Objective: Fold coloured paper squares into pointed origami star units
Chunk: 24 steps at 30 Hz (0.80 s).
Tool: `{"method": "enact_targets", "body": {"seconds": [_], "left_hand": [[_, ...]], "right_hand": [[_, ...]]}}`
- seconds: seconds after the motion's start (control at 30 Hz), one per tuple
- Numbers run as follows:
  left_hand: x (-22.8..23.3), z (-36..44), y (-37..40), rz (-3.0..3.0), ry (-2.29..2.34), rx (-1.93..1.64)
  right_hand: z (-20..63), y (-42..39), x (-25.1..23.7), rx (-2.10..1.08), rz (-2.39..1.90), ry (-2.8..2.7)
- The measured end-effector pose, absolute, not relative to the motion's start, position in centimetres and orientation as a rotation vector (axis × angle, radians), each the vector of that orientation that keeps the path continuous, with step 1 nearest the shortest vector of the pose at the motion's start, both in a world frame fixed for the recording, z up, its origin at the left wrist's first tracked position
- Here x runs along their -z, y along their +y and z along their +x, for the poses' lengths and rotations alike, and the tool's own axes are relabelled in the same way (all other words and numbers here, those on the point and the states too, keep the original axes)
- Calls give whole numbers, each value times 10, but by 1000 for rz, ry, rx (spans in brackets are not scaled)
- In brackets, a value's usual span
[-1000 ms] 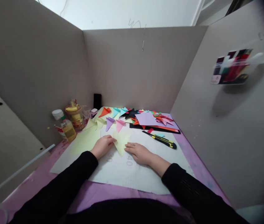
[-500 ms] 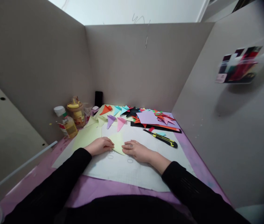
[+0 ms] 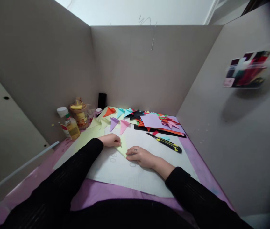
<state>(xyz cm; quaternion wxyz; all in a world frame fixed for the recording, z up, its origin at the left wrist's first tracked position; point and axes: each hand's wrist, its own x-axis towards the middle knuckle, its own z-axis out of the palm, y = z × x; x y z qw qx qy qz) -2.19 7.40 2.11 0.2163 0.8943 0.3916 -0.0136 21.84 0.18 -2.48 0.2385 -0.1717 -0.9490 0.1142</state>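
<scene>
A pale yellow-green sheet of folding paper (image 3: 123, 147), folded with a slanting lower edge, lies between my hands on a large white sheet (image 3: 116, 171). My left hand (image 3: 110, 140) is closed, its curled fingers pressed at the paper's left corner. At the lower right corner, my right hand (image 3: 142, 156) grips the paper between thumb and fingers; a ring shows on one finger. Just beyond are a purple folded paper piece (image 3: 114, 124) and a pink folded paper piece (image 3: 124, 126). Part of the paper is hidden under my fingers.
A black and yellow utility knife (image 3: 168, 143) lies to the right. Behind it sit a lilac paper square (image 3: 151, 121) and several colourful folded stars. An oil-coloured bottle (image 3: 71, 128) and a yellow-lidded jar (image 3: 79, 116) stand at the left. Grey panels (image 3: 154, 70) enclose the table.
My left hand has moved slightly up and to the right along the paper, and its fingers are more curled. The paper has turned a little and looks narrower. My right hand stays nearly in place.
</scene>
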Motion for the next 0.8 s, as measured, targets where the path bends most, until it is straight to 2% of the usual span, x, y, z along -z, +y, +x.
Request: {"method": "enact_targets", "body": {"seconds": [0.23, 0.4, 0.67, 0.8], "left_hand": [[-13, -19, 79, 2423, 1117, -5], [-10, -17, 82, 2435, 1128, 3], [-10, -17, 81, 2448, 1141, 8], [-11, -16, 79, 2463, 1156, 9]], "right_hand": [[220, 5, 30, -403, -458, -2567], [218, 2, 27, -464, -611, -2536], [217, 3, 28, -333, -503, -2593], [217, 1, 26, -363, -574, -2567]]}}
